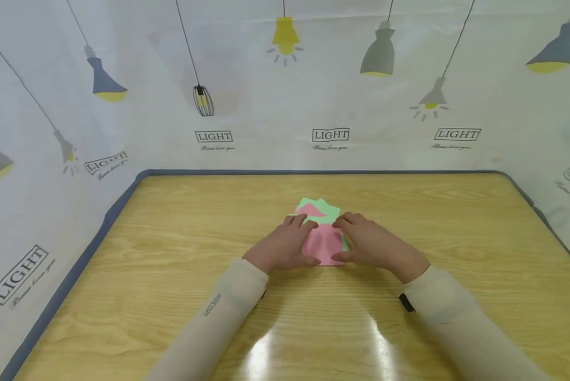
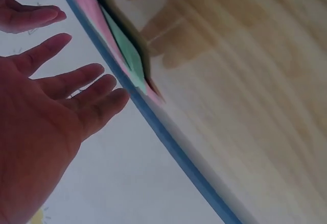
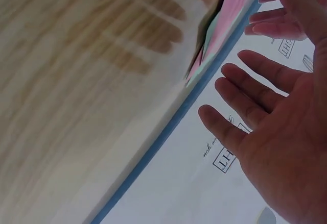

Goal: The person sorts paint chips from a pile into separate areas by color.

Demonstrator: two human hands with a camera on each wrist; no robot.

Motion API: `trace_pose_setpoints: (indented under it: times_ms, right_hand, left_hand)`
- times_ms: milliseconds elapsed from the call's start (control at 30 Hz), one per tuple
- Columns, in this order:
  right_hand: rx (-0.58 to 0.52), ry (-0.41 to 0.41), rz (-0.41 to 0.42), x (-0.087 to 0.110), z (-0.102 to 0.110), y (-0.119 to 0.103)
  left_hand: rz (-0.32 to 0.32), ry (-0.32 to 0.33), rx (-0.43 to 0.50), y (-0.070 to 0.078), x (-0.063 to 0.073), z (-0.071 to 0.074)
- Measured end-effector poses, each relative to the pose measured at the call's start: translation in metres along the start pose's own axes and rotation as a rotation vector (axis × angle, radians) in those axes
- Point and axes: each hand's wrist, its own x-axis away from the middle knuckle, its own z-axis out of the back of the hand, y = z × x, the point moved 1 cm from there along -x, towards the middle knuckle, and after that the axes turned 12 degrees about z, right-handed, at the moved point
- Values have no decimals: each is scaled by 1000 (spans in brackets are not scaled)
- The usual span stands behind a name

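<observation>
A small loose pile of pink and green paper sheets lies on the wooden table in the head view. The front pink sheet (image 1: pixel 323 244) shows gentle creases, and green sheets (image 1: pixel 331 211) stick out behind it. My left hand (image 1: pixel 287 244) is over the pile's left side, fingers spread and loosely bent. Opposite it, my right hand (image 1: pixel 371 244) is over the right side in a matching pose. Both wrist views show relaxed fingers with nothing between them, above the slightly raised paper edges (image 2: pixel 127 50). The palms face the table.
The wooden table (image 1: pixel 170 296) stretches around the pile, with a blue edging (image 1: pixel 265 172) along its back and sides. Behind it hangs a white curtain (image 1: pixel 275 100) printed with lamps and lettering.
</observation>
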Motion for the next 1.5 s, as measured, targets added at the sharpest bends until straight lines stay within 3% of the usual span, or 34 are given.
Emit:
trace_pose_setpoints:
  times_ms: [433, 767, 1033, 1233, 1367, 1500]
  right_hand:
    - [-62, -86, 19, -10, -15, 2]
    - [-44, -56, 59, -13, -13, 2]
    - [-73, 22, 95, -10, -11, 2]
    - [-54, 71, 116, 4, 0, 0]
    - [-79, 58, 82, 24, 10, -2]
    - [-81, 44, 51, 51, 16, -2]
  left_hand:
    - [12, -53, -59, -2, -7, -9]
    - [-17, -25, -78, 2, -7, -6]
    - [-40, -10, -55, 0, -7, -5]
    - [-137, 40, -29, 8, -3, 2]
    - [-167, 45, 29, 24, 2, 6]
    - [-191, 42, 30, 44, 3, 1]
